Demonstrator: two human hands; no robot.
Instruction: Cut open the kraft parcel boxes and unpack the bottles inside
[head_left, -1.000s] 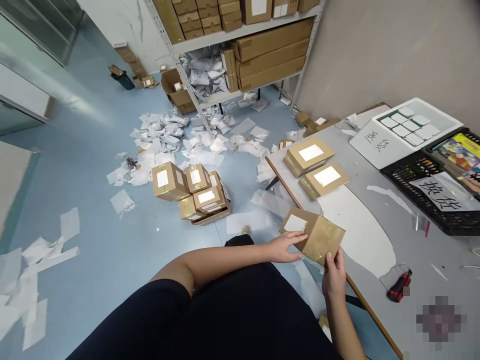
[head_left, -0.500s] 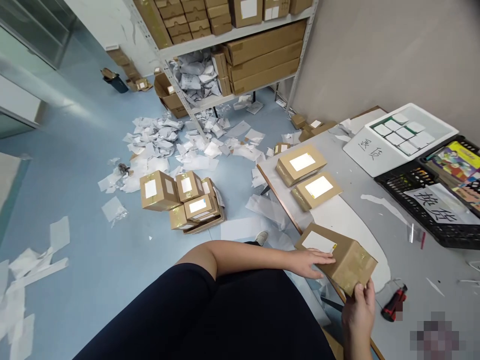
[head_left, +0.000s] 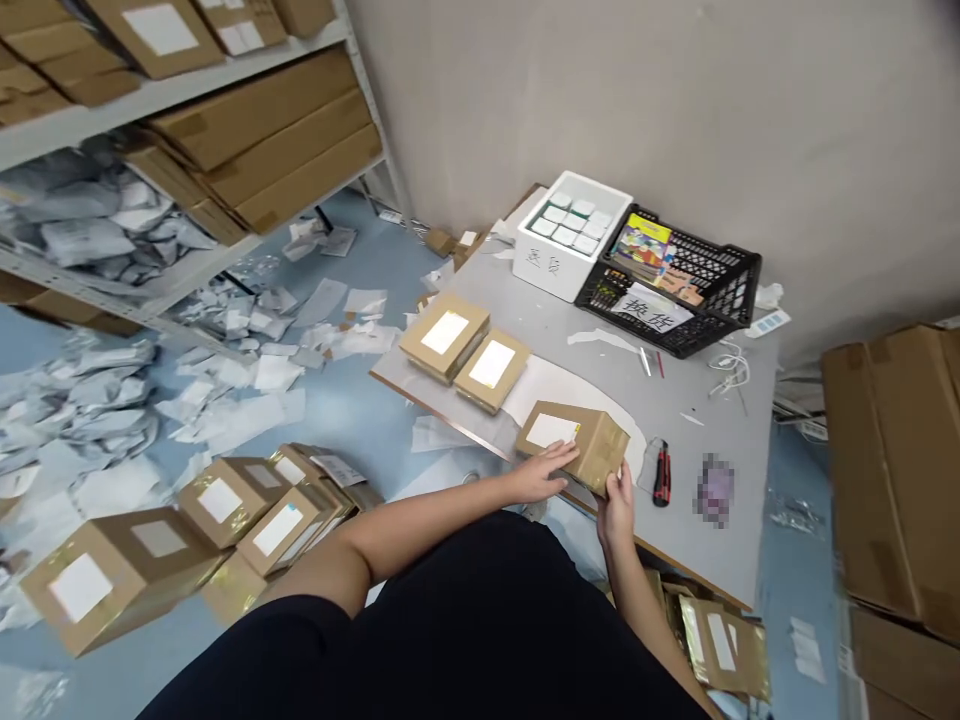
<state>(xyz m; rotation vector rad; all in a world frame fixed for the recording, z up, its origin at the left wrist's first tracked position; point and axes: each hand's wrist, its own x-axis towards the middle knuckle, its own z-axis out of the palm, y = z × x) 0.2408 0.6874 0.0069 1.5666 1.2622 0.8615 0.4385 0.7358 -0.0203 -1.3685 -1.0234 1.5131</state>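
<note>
A taped cardboard box (head_left: pixel 602 445) with a white label lies at the front edge of the grey table (head_left: pixel 607 385). My left hand (head_left: pixel 540 474) rests on its near side beside the label, fingers stretched out. At the box's right end, my right hand (head_left: pixel 617 505) grips the lower corner, thumb toward me. To the right of that hand lies a red and black utility knife (head_left: pixel 661 474). Two more labelled boxes, one farther left (head_left: pixel 445 335) and one nearer (head_left: pixel 492 370), sit side by side on the table, apart from my hands.
Behind are a white foam box (head_left: pixel 551 262) and a black crate (head_left: pixel 679 335). Labelled boxes (head_left: pixel 120 570) are stacked on the floor at left, among scattered papers (head_left: pixel 255 410). A metal shelf (head_left: pixel 172 85) stands far left; large cartons (head_left: pixel 892 480) stand at right.
My view has swung right, bringing the whole crate and the right-hand cartons into sight. Both hands keep their places on the box, which still lies at the table edge.
</note>
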